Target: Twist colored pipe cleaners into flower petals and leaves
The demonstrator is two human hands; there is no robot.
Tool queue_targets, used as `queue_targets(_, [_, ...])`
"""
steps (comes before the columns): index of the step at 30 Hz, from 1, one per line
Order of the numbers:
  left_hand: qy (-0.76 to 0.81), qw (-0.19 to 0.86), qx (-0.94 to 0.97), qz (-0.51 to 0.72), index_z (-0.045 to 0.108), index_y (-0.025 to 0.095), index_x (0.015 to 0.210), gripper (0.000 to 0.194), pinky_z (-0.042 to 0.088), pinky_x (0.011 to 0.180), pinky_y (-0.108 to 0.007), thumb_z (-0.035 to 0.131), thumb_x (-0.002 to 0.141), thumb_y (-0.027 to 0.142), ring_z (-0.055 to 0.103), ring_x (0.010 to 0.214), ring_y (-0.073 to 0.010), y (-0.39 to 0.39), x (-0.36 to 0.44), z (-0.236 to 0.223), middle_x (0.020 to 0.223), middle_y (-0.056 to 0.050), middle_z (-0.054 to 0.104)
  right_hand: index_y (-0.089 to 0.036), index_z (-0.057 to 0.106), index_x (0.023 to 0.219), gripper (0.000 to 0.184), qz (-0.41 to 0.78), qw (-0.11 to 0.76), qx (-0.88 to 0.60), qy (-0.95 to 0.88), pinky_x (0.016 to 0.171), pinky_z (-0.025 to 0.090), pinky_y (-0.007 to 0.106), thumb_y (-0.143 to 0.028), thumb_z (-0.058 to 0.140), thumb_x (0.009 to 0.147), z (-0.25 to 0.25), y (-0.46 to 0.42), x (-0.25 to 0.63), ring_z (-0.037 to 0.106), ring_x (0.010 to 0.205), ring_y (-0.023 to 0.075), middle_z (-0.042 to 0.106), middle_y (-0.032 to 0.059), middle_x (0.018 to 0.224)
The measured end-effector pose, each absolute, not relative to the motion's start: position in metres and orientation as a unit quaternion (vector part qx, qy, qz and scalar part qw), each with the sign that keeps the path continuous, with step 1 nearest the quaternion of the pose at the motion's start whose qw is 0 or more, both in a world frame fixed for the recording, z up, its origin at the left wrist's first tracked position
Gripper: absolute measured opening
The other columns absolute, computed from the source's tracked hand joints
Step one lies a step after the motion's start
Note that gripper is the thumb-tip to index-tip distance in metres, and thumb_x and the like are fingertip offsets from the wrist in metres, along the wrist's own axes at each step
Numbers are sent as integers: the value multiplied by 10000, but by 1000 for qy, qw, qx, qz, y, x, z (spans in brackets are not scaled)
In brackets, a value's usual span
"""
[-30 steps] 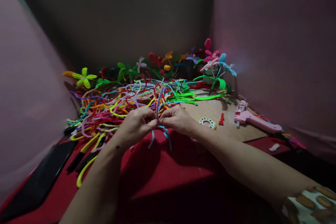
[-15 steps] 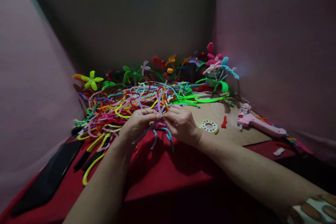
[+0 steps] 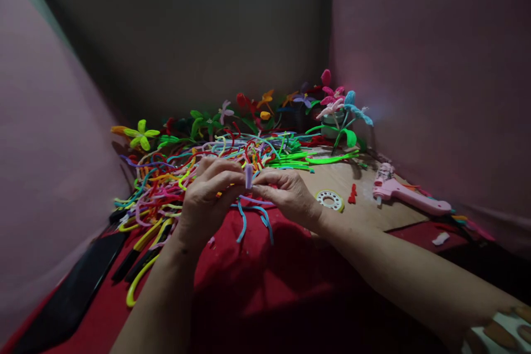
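Observation:
Between my fingertips is a lavender pipe cleaner (image 3: 248, 176), a short folded-looking part of it standing upright. My left hand (image 3: 211, 193) pinches it from the left, and my right hand (image 3: 288, 193) pinches it from the right, thumb and forefinger pressed together. A lavender length shows just below the right fingers; whether it belongs to the same piece I cannot tell. Light-blue pipe cleaners (image 3: 241, 224) lie bent on the red cloth (image 3: 265, 282) below my hands. Behind them spreads a tangled heap of many-coloured pipe cleaners (image 3: 207, 149), partly hidden by the left hand.
Pipe-cleaner flowers (image 3: 141, 134) line the back. On the right, a brown board (image 3: 373, 218) carries a pink glue gun (image 3: 410, 193), a white-and-yellow ring-shaped spool (image 3: 329, 200) and a small red twisted piece (image 3: 352, 193). Yellow-and-black handled pliers (image 3: 143, 243) and a black flat object (image 3: 70, 298) lie left.
The long upright lavender strand was brought down and now shows as a short upright piece between the fingertips. My left hand has turned and risen slightly; the view has shifted a little.

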State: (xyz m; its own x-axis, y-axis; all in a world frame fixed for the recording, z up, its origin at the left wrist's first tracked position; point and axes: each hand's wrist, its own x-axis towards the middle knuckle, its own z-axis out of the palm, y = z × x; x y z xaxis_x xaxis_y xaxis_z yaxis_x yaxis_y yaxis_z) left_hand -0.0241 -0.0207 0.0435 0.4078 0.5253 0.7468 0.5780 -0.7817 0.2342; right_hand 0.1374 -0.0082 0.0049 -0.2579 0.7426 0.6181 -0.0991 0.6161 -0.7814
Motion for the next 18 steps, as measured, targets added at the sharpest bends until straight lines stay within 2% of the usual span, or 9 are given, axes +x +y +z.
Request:
queue_targets(3, [-352, 33, -855, -380, 562, 197, 671, 124, 380, 712, -315, 528, 780, 244, 477, 728, -167, -23, -20, 48, 711, -26, 579, -164, 633, 677, 118, 376, 557, -241, -700, 636, 410, 246, -235, 571, 749, 6, -9, 138, 516, 635, 103, 573, 4, 662])
queue_targets(5, [-392, -1, -846, -361, 528, 192, 647, 143, 366, 639, -289, 511, 772, 259, 449, 651, -151, -22, -17, 48, 652, -15, 536, -165, 624, 658, 138, 351, 555, -261, -707, 620, 407, 245, -243, 563, 754, 5, -9, 138, 512, 623, 104, 572, 6, 648])
queue_targets(7, [-441, -88, -817, -361, 506, 189, 627, 157, 342, 552, -257, 518, 751, 285, 410, 574, -128, -20, -14, 47, 593, 6, 486, -167, 616, 642, 147, 293, 562, -280, -721, 615, 401, 246, -222, 548, 760, 3, -9, 137, 505, 618, 108, 569, 12, 635])
queue_targets(9, [-472, -225, -772, -361, 494, 180, 605, 184, 314, 494, -236, 539, 722, 314, 367, 515, -106, -16, -12, 44, 543, 25, 432, -165, 601, 615, 168, 207, 569, -290, -741, 621, 390, 253, -181, 523, 762, 0, -9, 135, 485, 610, 113, 549, 16, 600])
queue_targets(11, [-467, -358, -724, -359, 495, 165, 606, 202, 314, 489, -225, 565, 694, 332, 363, 509, -92, -11, -13, 40, 546, 30, 418, -160, 573, 571, 202, 131, 566, -292, -760, 635, 381, 264, -148, 498, 758, -4, -9, 133, 458, 594, 116, 519, 18, 562])
queue_targets(13, [-451, -433, -694, -357, 507, 151, 636, 207, 329, 511, -223, 585, 681, 338, 384, 531, -90, -7, -16, 36, 579, 26, 434, -159, 548, 541, 222, 103, 560, -295, -767, 649, 376, 271, -136, 485, 753, -6, -9, 131, 444, 586, 116, 506, 19, 550])
queue_targets(15, [-448, -439, -689, -362, 509, 149, 662, 213, 335, 522, -219, 600, 683, 340, 395, 547, -89, -5, -20, 33, 599, 26, 439, -157, 550, 545, 215, 146, 555, -309, -759, 644, 376, 263, -150, 490, 752, -6, -8, 130, 455, 590, 113, 523, 19, 567])
queue_targets(18, [-454, -404, -699, -377, 511, 152, 673, 213, 336, 520, -212, 591, 708, 346, 400, 547, -87, -4, -25, 31, 602, 28, 442, -144, 593, 609, 177, 303, 535, -325, -718, 599, 376, 237, -221, 522, 752, -2, -7, 130, 481, 590, 104, 562, 15, 605])
